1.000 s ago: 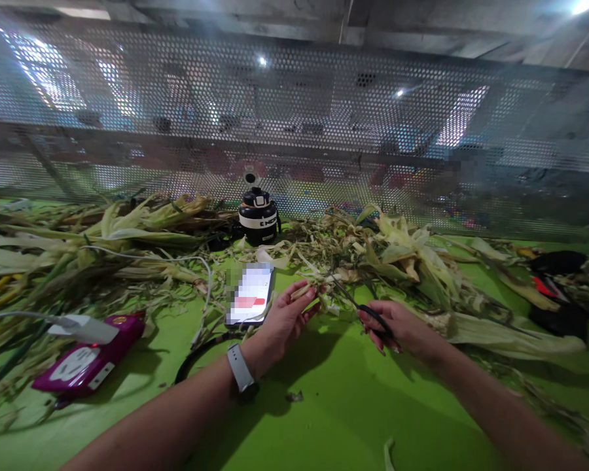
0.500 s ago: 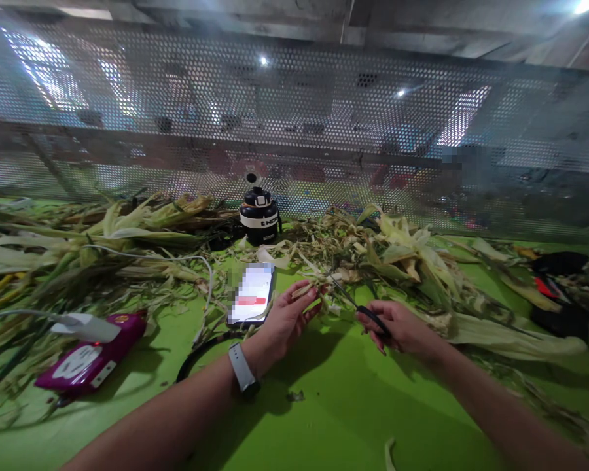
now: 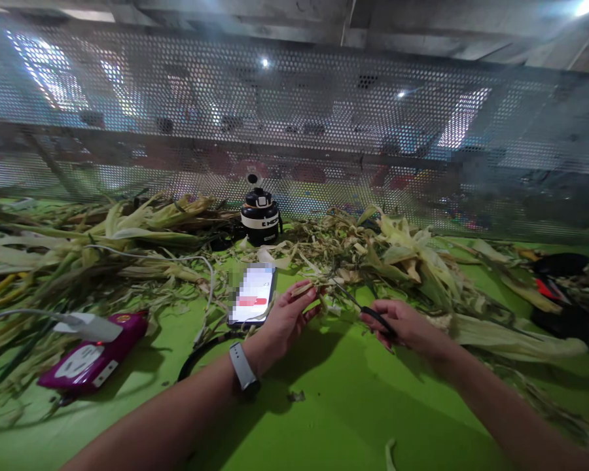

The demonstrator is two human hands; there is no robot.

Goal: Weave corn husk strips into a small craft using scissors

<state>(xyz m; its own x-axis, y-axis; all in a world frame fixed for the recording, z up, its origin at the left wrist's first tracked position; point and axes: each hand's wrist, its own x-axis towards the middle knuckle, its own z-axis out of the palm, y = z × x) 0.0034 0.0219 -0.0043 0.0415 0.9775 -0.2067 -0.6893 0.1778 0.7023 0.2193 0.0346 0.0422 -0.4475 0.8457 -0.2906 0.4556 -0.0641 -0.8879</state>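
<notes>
My left hand [image 3: 290, 314], with a pale watch strap on its wrist, pinches a small bundle of corn husk strips [image 3: 324, 284] over the green table. In my right hand [image 3: 397, 322] are black-handled scissors [image 3: 380, 319], fingers wrapped round the grips. Their metal blades point up and left, close to the husk strips; whether they touch them I cannot tell. Just left of my left hand lies a lit phone [image 3: 251, 293]. Behind both hands is a heap of loose corn husks [image 3: 412, 252].
A black bottle [image 3: 260, 219] stands at the back before a perforated metal screen [image 3: 294, 118]. More husks [image 3: 142, 226] spread over the left. A purple power strip [image 3: 95, 356] with a white charger and cable sits at left. Black items [image 3: 562, 281] lie at far right.
My right hand has shifted slightly to the right with the scissors. My left hand stays nearly still, holding the husk strips.
</notes>
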